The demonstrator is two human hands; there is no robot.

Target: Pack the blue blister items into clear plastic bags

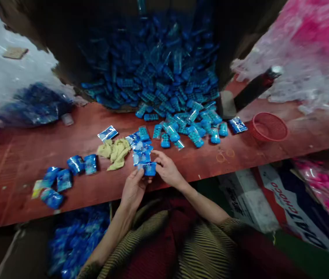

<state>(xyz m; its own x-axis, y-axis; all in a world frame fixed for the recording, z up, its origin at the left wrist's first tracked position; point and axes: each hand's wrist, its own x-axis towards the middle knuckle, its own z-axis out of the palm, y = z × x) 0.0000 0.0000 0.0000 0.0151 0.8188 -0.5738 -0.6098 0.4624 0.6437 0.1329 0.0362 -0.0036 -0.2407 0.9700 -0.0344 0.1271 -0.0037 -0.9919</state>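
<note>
Between my two hands is a small shiny blue packet [150,169], held just over the near part of the red table. My left hand [134,188] pinches its left end with the thumb on top. The fingers of my right hand [168,170] are curled at its right side; exactly how they grip it is partly hidden. Just beyond lie several flat blue-and-white wrappers [141,157]. A crumpled yellow cloth [116,151] rests left of them. Farther back are loose blue containers with clear covers [195,135], spilling from a big pile.
A dark box opening holds the blue pile [158,81]. Filled blue packets [64,180] lie at left on the red table [89,201]. A red basket [269,127] and a dark cylinder [253,91] stand at right. Below the table edge are blue packets [78,236] and sacks [289,201].
</note>
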